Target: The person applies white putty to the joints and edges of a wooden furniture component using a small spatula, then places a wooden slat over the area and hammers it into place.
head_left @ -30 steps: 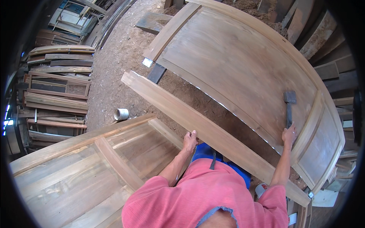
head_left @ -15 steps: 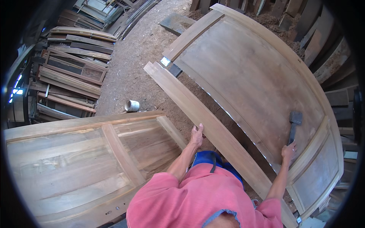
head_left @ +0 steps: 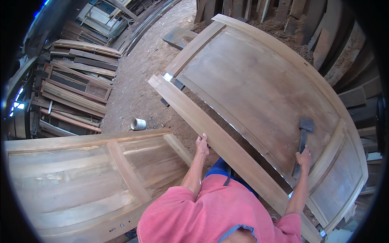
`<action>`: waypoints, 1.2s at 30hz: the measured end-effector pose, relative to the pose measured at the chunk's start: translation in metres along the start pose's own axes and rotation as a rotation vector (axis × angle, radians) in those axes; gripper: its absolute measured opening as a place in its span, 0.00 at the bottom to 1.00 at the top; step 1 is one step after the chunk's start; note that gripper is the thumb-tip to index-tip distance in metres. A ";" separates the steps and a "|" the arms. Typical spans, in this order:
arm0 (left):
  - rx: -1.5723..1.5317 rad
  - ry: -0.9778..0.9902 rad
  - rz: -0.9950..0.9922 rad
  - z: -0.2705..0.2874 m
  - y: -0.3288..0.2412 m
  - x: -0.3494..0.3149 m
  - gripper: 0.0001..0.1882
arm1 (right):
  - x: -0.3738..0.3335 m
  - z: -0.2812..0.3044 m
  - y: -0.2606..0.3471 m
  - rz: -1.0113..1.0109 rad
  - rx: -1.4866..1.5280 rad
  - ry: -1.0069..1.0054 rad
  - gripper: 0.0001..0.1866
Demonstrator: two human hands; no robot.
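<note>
My left hand (head_left: 202,146) is closed on the near edge of a long wooden plank (head_left: 227,141), the fingers hidden beneath it. The plank lies alongside a large panelled wooden door (head_left: 259,81), with a narrow dark gap between the two. White material, perhaps glue, shows along the door's near edge and on its joint ends. My right hand (head_left: 304,158) is wrapped round the handle of a hammer (head_left: 306,124) with a dark, blocky head. Its head rests on or just above the door panel, close to a cross rail (head_left: 330,154).
A second panelled door (head_left: 73,178) lies at the left. A white pot (head_left: 138,124) stands on the dirt floor beyond it. Stacked boards and frames (head_left: 77,87) line the far left. Upright planks (head_left: 324,44) lean at the far right. A wooden block (head_left: 178,37) sits under the door's far end.
The plank has come closer to the door, narrowing the gap. My left hand has moved with it. The hammer has shifted slightly left, still in my right hand. The view has moved a little.
</note>
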State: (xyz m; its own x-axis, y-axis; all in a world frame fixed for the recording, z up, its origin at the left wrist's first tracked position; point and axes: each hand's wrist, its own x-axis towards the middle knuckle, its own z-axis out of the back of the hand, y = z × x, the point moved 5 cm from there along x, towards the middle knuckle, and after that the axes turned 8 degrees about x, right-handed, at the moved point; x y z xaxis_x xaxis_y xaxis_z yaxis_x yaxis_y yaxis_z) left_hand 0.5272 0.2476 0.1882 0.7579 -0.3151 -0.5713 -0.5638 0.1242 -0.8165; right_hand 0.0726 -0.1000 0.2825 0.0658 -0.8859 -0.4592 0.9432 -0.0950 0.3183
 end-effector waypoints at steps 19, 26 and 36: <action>1.048 0.332 0.204 0.026 -0.184 0.061 0.20 | -0.130 -0.118 0.057 -0.166 0.977 0.633 0.15; 0.904 0.089 -0.451 0.050 -0.380 0.291 0.21 | -0.239 -0.192 0.044 -0.680 1.146 0.793 0.28; 1.350 0.638 -0.084 -0.030 -0.418 0.462 0.33 | -0.247 -0.332 0.185 -0.975 2.032 -0.448 0.44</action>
State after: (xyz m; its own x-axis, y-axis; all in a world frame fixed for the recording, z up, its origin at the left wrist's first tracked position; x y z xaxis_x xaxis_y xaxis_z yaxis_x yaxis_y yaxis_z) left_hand 1.1037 0.0221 0.2679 0.3039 -0.6685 -0.6788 0.4635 0.7263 -0.5077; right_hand 0.3387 0.2524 0.1796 -0.3718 -0.2895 -0.8820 -0.8255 -0.3316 0.4568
